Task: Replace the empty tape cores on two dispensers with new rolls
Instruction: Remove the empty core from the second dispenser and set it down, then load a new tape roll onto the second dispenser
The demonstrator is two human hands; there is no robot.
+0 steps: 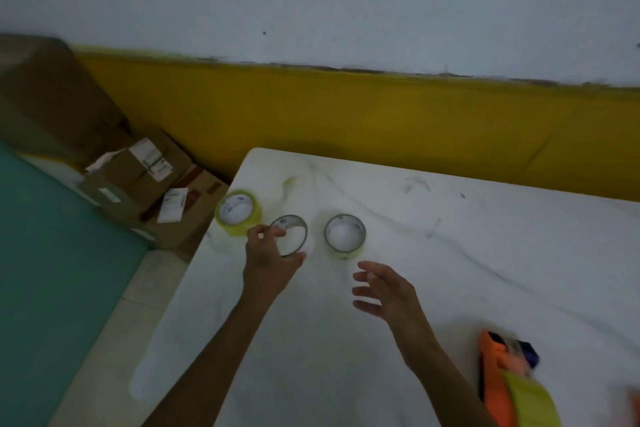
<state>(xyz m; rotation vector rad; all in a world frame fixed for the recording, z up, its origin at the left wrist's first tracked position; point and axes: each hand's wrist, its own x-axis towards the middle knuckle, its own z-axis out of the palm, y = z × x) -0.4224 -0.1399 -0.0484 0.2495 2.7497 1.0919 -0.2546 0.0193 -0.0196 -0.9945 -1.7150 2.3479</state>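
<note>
A thin empty tape core (294,230) is tilted up off the white table (450,253), pinched at its near rim by my left hand (268,262). To its right a second empty core (345,235) lies flat. A full yellow-green tape roll (238,212) sits at the table's left edge, just left of the held core. My right hand (384,289) hovers over the table with fingers spread, holding nothing, below the flat core. An orange tape dispenser (498,381) with a yellow-green roll (533,402) on it lies at the bottom right.
Cardboard boxes (145,180) are stacked on the floor to the left of the table, against a yellow wall band (381,114). A teal mat (52,270) covers the floor at far left. Another orange item (635,406) peeks in at the right edge.
</note>
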